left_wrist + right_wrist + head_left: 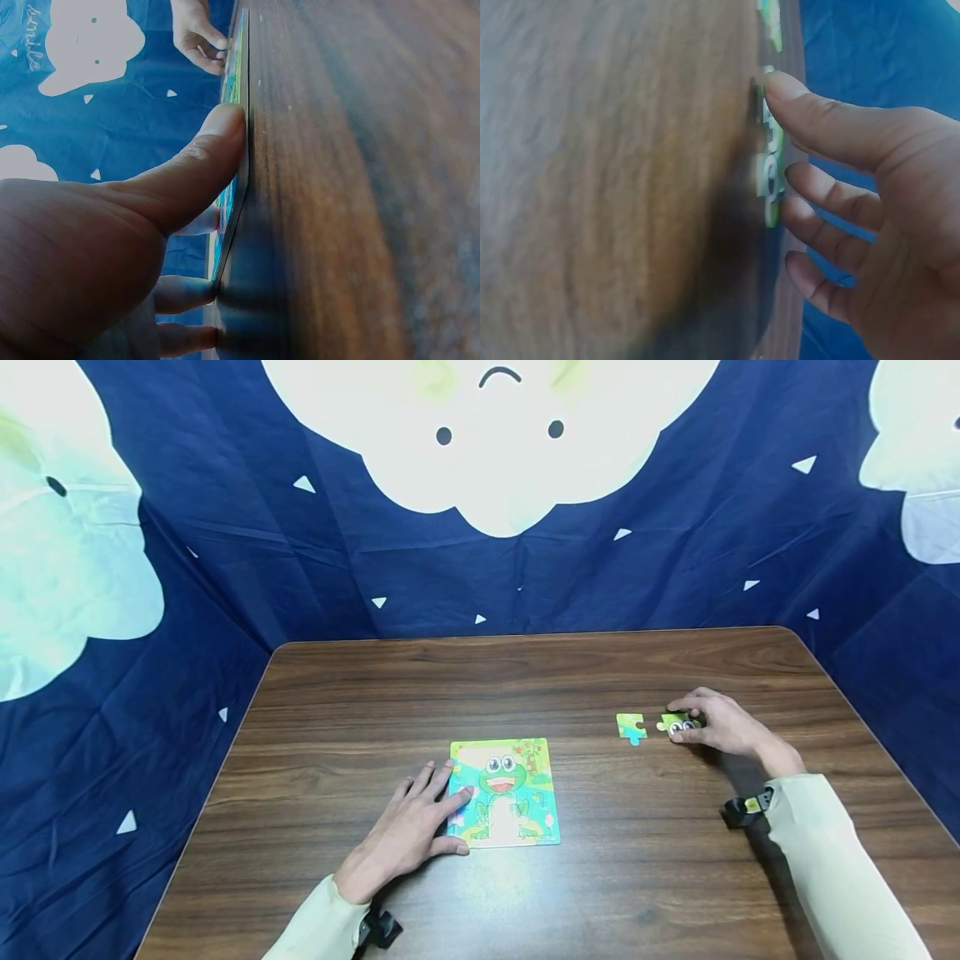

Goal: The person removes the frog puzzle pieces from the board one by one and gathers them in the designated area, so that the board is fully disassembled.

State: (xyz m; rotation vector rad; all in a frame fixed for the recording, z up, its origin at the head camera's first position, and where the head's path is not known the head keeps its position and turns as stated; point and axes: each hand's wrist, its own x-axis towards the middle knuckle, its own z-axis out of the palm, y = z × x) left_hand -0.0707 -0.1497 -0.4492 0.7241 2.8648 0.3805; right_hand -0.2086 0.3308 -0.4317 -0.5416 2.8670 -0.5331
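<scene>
A square frog picture puzzle (504, 793) lies flat on the table. My left hand (408, 828) rests at its left side, fingers spread and nearly straight, with the thumb (196, 161) on its edge in the left wrist view. Farther right, my right hand (722, 722) pinches a green puzzle piece with frog eyes (678, 724) between thumb and fingers; the fingers partly cover it. In the right wrist view, the thumb (817, 112) touches this piece near the tabletop. Just left of it lies another puzzle piece (632, 727), green and blue, apart from the first.
The brown wooden table (360, 693) has rounded far corners. Behind and beside it hangs a dark blue cloth (517, 577) with white clouds and small triangles. Each wrist wears a black camera strap (746, 808).
</scene>
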